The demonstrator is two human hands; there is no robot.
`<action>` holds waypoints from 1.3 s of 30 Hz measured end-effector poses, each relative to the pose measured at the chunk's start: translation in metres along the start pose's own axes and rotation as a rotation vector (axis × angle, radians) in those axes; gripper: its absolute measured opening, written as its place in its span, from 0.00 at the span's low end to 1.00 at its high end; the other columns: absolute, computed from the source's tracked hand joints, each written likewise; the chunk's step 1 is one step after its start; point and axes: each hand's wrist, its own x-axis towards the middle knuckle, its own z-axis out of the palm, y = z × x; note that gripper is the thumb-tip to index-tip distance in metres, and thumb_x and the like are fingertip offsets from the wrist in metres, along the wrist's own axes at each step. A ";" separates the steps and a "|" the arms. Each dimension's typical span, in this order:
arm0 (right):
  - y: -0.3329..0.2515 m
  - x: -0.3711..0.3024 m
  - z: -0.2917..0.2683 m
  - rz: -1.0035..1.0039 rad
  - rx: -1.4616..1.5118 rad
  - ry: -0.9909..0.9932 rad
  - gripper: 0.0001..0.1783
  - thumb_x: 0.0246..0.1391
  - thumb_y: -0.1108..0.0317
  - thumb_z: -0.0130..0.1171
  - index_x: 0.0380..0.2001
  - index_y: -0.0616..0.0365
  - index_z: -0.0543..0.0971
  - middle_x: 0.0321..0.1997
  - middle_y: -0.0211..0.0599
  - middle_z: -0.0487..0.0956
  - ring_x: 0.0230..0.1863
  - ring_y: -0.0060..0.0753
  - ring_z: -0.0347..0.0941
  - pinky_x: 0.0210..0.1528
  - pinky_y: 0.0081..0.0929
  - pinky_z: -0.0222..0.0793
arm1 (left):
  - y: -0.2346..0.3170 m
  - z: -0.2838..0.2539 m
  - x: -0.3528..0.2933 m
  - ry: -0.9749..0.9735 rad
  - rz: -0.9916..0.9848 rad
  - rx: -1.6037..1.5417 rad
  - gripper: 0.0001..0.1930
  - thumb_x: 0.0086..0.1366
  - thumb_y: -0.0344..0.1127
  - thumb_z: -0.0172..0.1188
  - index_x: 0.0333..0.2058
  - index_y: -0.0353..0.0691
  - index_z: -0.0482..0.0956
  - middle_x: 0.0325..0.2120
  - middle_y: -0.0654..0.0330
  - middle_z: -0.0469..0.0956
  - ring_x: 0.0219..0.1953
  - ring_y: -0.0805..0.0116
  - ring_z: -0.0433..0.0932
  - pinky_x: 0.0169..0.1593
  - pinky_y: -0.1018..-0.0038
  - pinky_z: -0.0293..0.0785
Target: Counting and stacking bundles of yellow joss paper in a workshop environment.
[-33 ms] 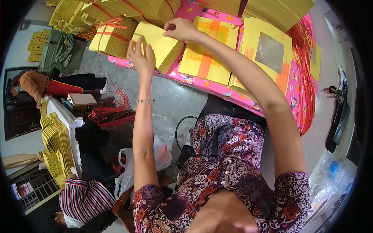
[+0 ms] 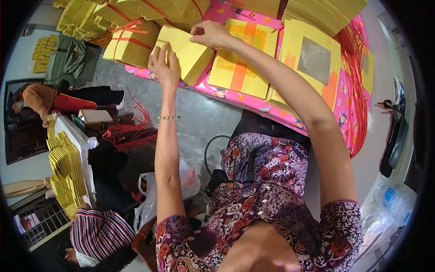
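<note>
From the head camera I see both bare hands reaching out to a stack of plain yellow paper sheets [image 2: 186,52] at the near edge of a table with a pink patterned cover [image 2: 235,96]. My left hand [image 2: 164,65] lies flat against the stack's near left side, fingers pressed together and pointing up. My right hand [image 2: 209,33] sits on the stack's far right corner, fingers curled and pinching the top sheet's edge. Just left of the left hand lies a yellow bundle tied with red string [image 2: 131,43]. Right of the right hand lie yellow sheets with orange printing [image 2: 242,59], and beyond them a yellow sheet with a silver square [image 2: 315,61]. Well below the left hand, two other people sit on the floor beside piled yellow paper [image 2: 65,170].
</note>
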 end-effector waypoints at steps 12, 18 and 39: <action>-0.013 -0.042 -0.050 0.000 -0.443 -0.170 0.19 0.51 0.52 0.55 0.35 0.57 0.80 0.34 0.41 0.80 0.38 0.43 0.77 0.41 0.38 0.71 | -0.011 0.002 0.003 -0.119 0.081 -0.022 0.19 0.62 0.37 0.53 0.52 0.46 0.72 0.55 0.45 0.65 0.57 0.43 0.59 0.62 0.55 0.50; -0.026 -0.123 -0.061 0.087 -0.859 -0.545 0.23 0.47 0.51 0.61 0.33 0.63 0.77 0.32 0.46 0.78 0.38 0.48 0.76 0.37 0.44 0.72 | 0.028 -0.011 0.021 -0.081 0.310 0.101 0.25 0.57 0.26 0.51 0.56 0.44 0.68 0.57 0.43 0.63 0.58 0.44 0.60 0.61 0.56 0.55; -0.016 -0.157 -0.048 -0.191 -0.829 -0.337 0.17 0.34 0.62 0.68 0.26 0.64 0.79 0.29 0.49 0.79 0.33 0.48 0.77 0.32 0.39 0.74 | 0.010 0.001 0.024 -0.352 0.366 -0.123 0.21 0.66 0.38 0.44 0.57 0.42 0.67 0.57 0.44 0.63 0.59 0.45 0.60 0.62 0.58 0.52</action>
